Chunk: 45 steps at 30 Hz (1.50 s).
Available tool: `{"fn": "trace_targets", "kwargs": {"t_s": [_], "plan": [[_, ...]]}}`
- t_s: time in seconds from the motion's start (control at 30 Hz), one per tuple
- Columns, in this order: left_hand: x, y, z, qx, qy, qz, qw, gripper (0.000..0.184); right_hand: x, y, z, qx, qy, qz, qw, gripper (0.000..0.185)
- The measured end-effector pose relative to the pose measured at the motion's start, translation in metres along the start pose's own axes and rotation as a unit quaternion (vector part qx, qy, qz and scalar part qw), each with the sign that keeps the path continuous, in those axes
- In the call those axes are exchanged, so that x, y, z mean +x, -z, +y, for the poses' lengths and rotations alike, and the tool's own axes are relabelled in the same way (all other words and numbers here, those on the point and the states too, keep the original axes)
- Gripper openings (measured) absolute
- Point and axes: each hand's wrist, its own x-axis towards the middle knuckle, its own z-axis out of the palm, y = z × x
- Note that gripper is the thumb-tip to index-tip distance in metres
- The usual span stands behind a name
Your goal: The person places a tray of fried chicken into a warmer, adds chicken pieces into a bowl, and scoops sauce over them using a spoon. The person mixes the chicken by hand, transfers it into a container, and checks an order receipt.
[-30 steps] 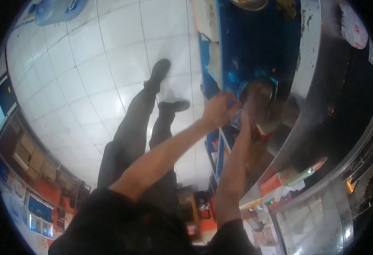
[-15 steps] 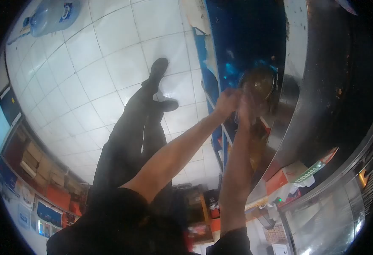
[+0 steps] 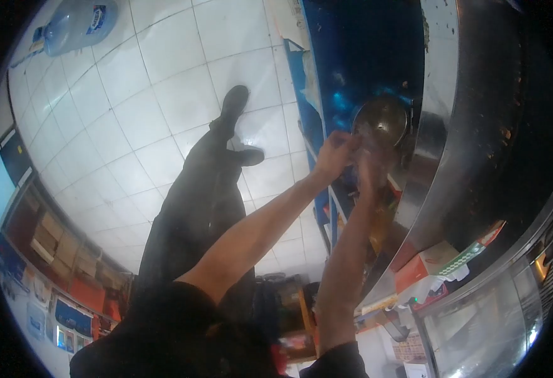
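Observation:
A round metal bowl (image 3: 383, 116) sits in the dark blue recess beside the counter, dull inside with a small bright glint. My left hand (image 3: 336, 153) is just left of its near rim, fingers bent and pinched together. Close against it, my right hand (image 3: 371, 165) reaches over the near side of the bowl. Something thin and see-through, like clear plastic film, shows faintly between the hands. Blur hides its exact shape and the right fingertips.
A metal counter edge (image 3: 431, 145) runs along the right of the recess. A red and white box (image 3: 424, 268) stands on the counter nearer my body. White floor tiles (image 3: 169, 63) lie to the left, with a large clear blue bottle (image 3: 78, 28) at the far left.
Both hands have stayed by the bowl with small shifts. My right hand has drawn slightly nearer my body, exposing more of the bowl's inside, and my right forearm has moved a little left.

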Motion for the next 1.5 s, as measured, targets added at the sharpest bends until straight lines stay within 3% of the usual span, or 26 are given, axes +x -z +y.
{"fn": "trace_targets", "kwargs": {"t_s": [0.13,0.23,0.33,0.43,0.53,0.57,0.67,0.77,0.87,0.93,1.13,1.17,1.2,1.27,1.3,1.37,1.4,1.43,1.5], "plan": [[0.005,0.002,-0.004,-0.042,0.030,-0.039,0.998,0.051,0.003,-0.008,0.043,-0.058,0.050,0.047,0.996,0.047],[0.008,0.006,-0.012,-0.033,0.012,-0.050,0.998,0.051,-0.001,-0.005,0.039,-0.010,-0.022,0.024,0.999,0.047],[0.007,0.007,-0.017,-0.025,0.006,-0.056,0.998,0.051,0.012,-0.010,0.066,-0.168,0.080,0.094,0.978,0.047],[0.005,0.005,-0.018,-0.030,0.002,-0.044,0.999,0.054,0.008,-0.013,0.052,-0.153,-0.016,0.193,0.969,0.044],[0.005,0.007,-0.020,-0.022,-0.014,-0.046,0.999,0.058,0.009,-0.007,0.023,0.078,-0.071,0.125,0.987,0.042],[0.004,0.006,-0.026,-0.023,-0.010,-0.046,0.999,0.058,0.015,-0.008,0.027,-0.101,-0.022,0.000,0.995,0.051],[0.012,0.009,-0.025,0.016,-0.069,-0.056,0.996,0.066,0.022,-0.018,0.032,-0.270,0.052,-0.081,0.958,0.055],[0.007,0.006,-0.012,-0.017,0.017,-0.039,0.999,0.067,0.026,-0.032,0.052,-0.209,-0.086,-0.039,0.973,0.046],[0.013,0.002,-0.011,0.059,0.004,0.038,0.998,0.051,-0.002,-0.019,0.007,-0.188,-0.043,-0.044,0.980,0.040],[0.013,0.002,-0.007,0.122,-0.014,0.053,0.991,0.045,-0.011,-0.024,0.019,-0.228,0.144,0.012,0.963,0.036],[0.011,-0.011,0.010,0.188,-0.014,0.115,0.975,0.021,-0.035,-0.029,-0.006,-0.177,0.085,0.011,0.981,0.036],[0.012,-0.015,0.009,0.191,-0.019,0.111,0.975,0.021,-0.042,-0.021,-0.005,-0.184,0.169,0.036,0.968,0.037],[0.013,-0.017,0.008,0.204,-0.033,0.127,0.970,0.020,-0.043,-0.016,-0.006,-0.181,0.168,0.042,0.968,0.037],[0.021,-0.022,0.004,0.222,-0.054,0.140,0.964,0.019,-0.045,-0.009,-0.013,-0.153,-0.025,-0.074,0.985,0.028],[0.028,-0.024,0.002,0.252,-0.062,0.165,0.952,0.018,-0.050,-0.003,-0.020,-0.148,-0.025,-0.068,0.986,0.028],[0.038,-0.026,-0.003,0.286,-0.066,0.185,0.938,0.017,-0.073,0.007,-0.026,-0.087,0.075,-0.029,0.993,0.037],[0.041,-0.024,-0.003,0.297,-0.088,0.215,0.926,0.017,-0.085,-0.002,-0.015,-0.086,0.068,-0.025,0.994,0.037],[0.042,-0.021,-0.003,0.307,-0.109,0.243,0.913,0.019,-0.097,-0.019,-0.002,-0.120,0.140,0.030,0.982,0.039],[0.037,-0.011,-0.004,0.245,-0.127,0.201,0.940,0.024,-0.135,-0.020,-0.010,-0.110,0.201,0.060,0.972,0.045]]}}
